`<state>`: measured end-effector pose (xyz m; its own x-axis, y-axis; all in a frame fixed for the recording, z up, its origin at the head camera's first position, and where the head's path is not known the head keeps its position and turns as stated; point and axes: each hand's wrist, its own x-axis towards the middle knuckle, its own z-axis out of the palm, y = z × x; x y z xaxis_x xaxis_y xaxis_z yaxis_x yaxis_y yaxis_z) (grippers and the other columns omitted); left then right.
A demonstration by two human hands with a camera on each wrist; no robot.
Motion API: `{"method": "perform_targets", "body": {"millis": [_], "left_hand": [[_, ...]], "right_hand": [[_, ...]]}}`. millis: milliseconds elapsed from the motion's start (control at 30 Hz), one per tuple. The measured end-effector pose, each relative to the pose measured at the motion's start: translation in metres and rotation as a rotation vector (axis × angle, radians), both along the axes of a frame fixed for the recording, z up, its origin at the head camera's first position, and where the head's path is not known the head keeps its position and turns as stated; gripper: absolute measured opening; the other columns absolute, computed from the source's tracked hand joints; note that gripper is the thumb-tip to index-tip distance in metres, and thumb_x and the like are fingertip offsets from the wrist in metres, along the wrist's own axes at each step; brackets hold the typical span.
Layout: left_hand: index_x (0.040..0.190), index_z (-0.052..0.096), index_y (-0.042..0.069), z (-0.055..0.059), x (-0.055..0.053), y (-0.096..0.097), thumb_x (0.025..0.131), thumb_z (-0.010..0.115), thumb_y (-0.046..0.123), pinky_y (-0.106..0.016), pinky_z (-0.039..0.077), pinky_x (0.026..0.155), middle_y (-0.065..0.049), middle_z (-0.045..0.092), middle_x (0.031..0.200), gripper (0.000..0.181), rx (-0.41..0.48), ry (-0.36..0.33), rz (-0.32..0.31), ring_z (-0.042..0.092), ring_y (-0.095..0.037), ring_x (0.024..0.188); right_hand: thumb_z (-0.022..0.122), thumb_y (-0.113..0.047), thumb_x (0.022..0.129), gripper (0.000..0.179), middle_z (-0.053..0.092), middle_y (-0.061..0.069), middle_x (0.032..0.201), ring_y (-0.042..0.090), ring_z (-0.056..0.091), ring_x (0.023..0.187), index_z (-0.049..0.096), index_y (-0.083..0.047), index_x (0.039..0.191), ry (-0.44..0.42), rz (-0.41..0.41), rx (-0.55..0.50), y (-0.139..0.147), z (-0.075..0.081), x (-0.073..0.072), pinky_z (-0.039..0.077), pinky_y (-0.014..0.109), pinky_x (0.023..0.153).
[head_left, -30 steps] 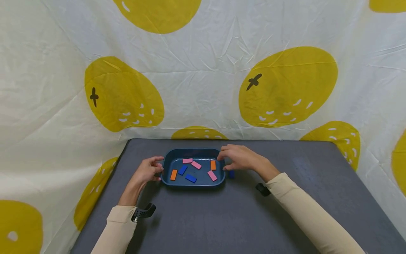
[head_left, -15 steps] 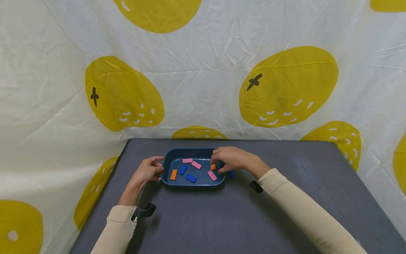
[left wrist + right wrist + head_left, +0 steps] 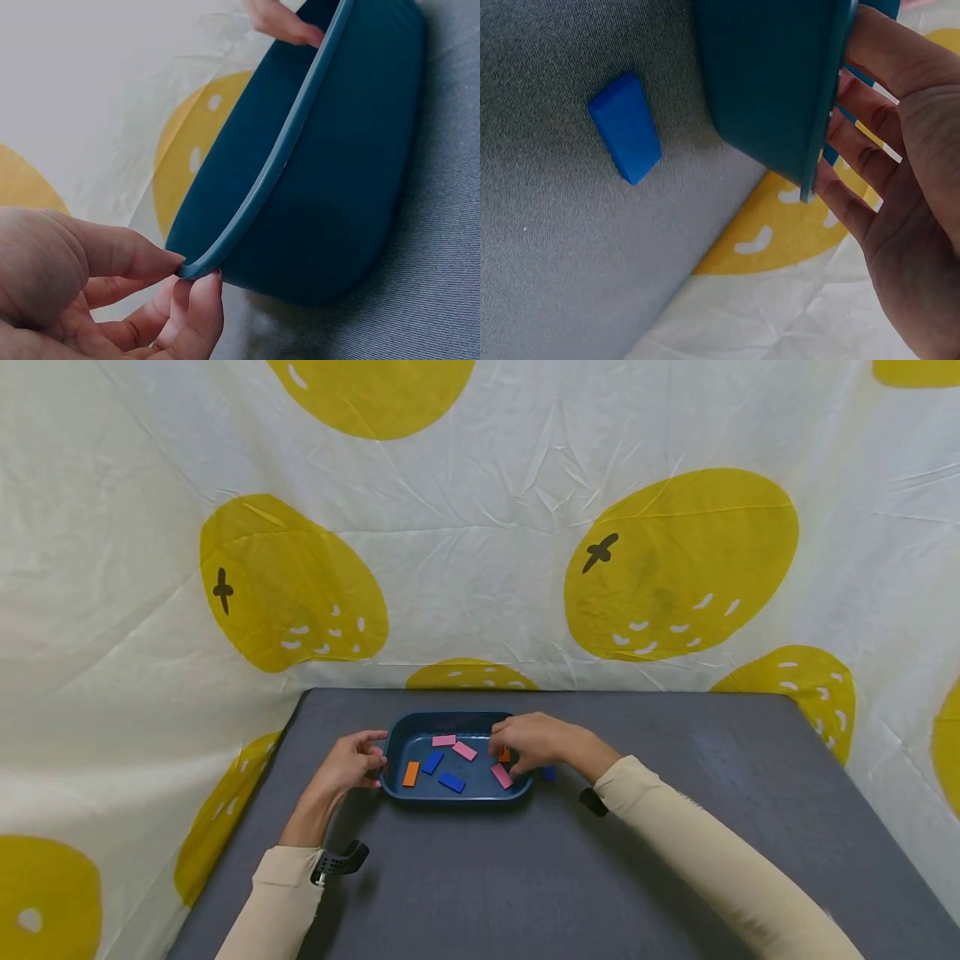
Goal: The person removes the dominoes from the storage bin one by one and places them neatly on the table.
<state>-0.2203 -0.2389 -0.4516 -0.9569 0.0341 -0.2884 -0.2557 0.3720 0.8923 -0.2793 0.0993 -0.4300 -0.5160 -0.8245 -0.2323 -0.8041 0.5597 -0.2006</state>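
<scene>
On the dark grey cloth-covered counter [image 3: 465, 877]: we are seeing a glossy dark-blue rectangular tray [image 3: 457, 801] with rounded corners, resting near the far edge and facing up.
Left end of the tray: we are watching the left hand [image 3: 347, 766] grasping the rim, its fingers [image 3: 201, 311] pinching the lip together with the thumb.
Right end of the tray: we are finding the right hand [image 3: 536, 739] hovering over the rim, its fingers [image 3: 864, 154] curving inside the wall; whether they are grasping a block we are not able to tell, as the wall is hiding their tips in the right wrist view.
Orange: we are counting two flat rectangular blocks, the left orange block [image 3: 411, 774] lying near the left end, the right orange block [image 3: 505, 757] showing partly beneath the right hand.
Pink: we are noting three flat rectangular pieces, the far pink block [image 3: 443, 741] lying near the back wall, the middle pink block [image 3: 465, 751] slanting just beside it, the near pink block [image 3: 502, 777] lying close to the right thumb.
Blue: we are spotting two flat rectangular blue blocks [image 3: 452, 782] lying inside the tray, and an outer blue block [image 3: 626, 127] lying on the counter, just beside the right end.
Backdrop: behind everything we are seeing a white cloth [image 3: 480, 593] hanging, printed with yellow fruit shapes.
</scene>
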Motion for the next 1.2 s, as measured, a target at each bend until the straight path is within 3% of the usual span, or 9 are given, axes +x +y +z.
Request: {"method": "perform_targets", "body": {"millis": [567, 967, 1200], "left_hand": [[0.148, 0.048, 0.003, 0.0, 0.001, 0.002, 0.102, 0.055, -0.001, -0.036, 0.059, 0.063, -0.016, 0.057, 0.104, 0.047, -0.001, -0.005, 0.01, 0.062, -0.025, 0.091], [0.149, 0.047, 0.002, 0.0, 0.0, 0.001, 0.102, 0.055, -0.001, -0.037, 0.06, 0.064, -0.016, 0.056, 0.104, 0.048, 0.007, -0.001, 0.003, 0.063, -0.025, 0.091], [0.148, 0.048, 0.002, 0.0, 0.001, 0.001, 0.101, 0.056, -0.001, -0.036, 0.059, 0.063, -0.015, 0.056, 0.104, 0.048, 0.008, 0.005, 0.007, 0.064, -0.026, 0.092]], "right_hand": [[0.084, -0.03, 0.085, 0.038, 0.063, -0.004, 0.115, 0.012, 0.057, 0.098, 0.072, -0.025, 0.121, 0.061, -0.009, 0.107, -0.011, -0.014, 0.003, 0.054, 0.033, 0.084], [0.082, -0.026, 0.087, 0.024, 0.056, -0.008, 0.096, 0.01, 0.053, 0.083, 0.074, -0.024, 0.109, 0.073, -0.001, 0.128, -0.019, -0.019, 0.001, 0.049, 0.027, 0.072], [0.081, -0.026, 0.088, 0.021, 0.055, -0.008, 0.095, 0.01, 0.053, 0.081, 0.074, -0.024, 0.108, 0.099, 0.007, 0.122, -0.023, -0.02, 0.0, 0.048, 0.026, 0.07]]}}
